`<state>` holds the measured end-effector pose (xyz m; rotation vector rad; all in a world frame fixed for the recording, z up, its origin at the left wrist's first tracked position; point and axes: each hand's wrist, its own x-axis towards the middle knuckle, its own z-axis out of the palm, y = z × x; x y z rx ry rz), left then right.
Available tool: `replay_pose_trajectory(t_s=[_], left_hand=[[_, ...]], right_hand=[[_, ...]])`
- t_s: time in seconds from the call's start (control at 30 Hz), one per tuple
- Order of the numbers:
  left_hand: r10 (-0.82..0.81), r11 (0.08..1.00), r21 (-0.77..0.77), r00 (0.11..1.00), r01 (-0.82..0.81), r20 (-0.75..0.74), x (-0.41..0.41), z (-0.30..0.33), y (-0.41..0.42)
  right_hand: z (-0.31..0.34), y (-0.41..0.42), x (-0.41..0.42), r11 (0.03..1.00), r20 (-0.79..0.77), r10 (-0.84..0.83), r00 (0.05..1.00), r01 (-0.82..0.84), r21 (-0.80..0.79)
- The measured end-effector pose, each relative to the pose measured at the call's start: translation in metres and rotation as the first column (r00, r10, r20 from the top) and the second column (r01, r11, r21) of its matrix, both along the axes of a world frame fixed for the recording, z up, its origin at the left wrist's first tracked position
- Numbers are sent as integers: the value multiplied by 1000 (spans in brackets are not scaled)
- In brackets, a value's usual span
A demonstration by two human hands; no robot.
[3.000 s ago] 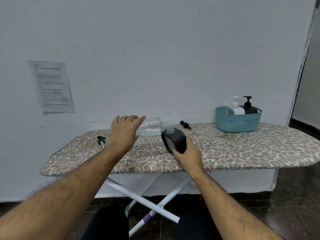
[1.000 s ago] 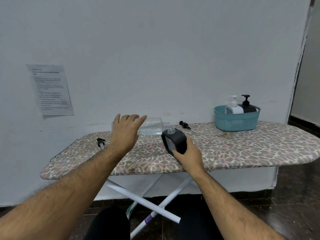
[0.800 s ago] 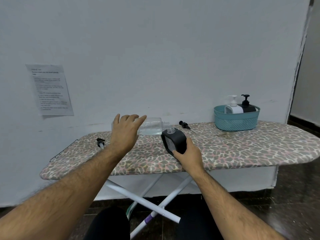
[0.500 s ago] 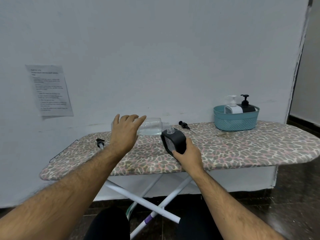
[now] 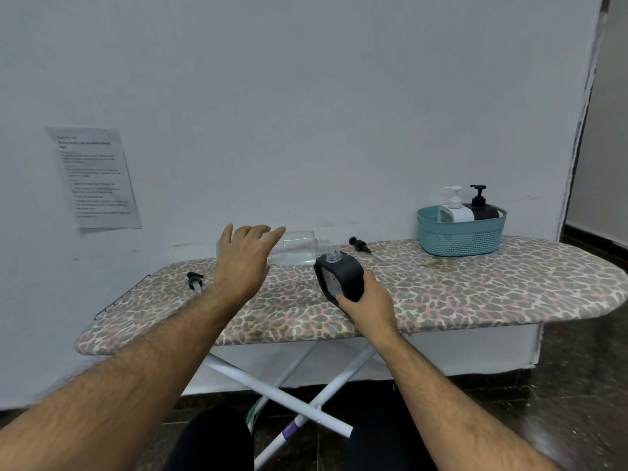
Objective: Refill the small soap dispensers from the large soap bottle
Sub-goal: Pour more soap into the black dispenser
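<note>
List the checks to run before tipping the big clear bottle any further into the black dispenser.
1. Large clear soap bottle held by the left hand, lying sideways: ok.
2. Black dispenser gripped by the right hand, tilted toward the bottle: ok.
3. Bottle neck meets the dispenser's open mouth: ok.
4. Pump heads off, one behind the dispenser, one at far left: ok.
5. Fill level inside the black dispenser: cannot tell.
6. Spillage on the ironing board: cannot tell.

A printed white paper sheet (image 5: 93,178) is fixed to the pale wall (image 5: 306,96) at left. The leopard-print fabric counter (image 5: 475,294) stands on crossed white metal legs (image 5: 282,396) over dark tiled floor (image 5: 560,402).
</note>
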<state>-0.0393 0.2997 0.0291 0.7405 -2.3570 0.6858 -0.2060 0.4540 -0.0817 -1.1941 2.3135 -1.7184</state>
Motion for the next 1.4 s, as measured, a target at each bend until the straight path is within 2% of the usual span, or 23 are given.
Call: replay_pose_trajectory(t_s=[1.4], left_hand=[[3, 1000, 12, 1000, -3, -5, 0, 0, 5]], right_hand=[[2, 2, 1, 1000, -2, -1, 1000, 1, 1]])
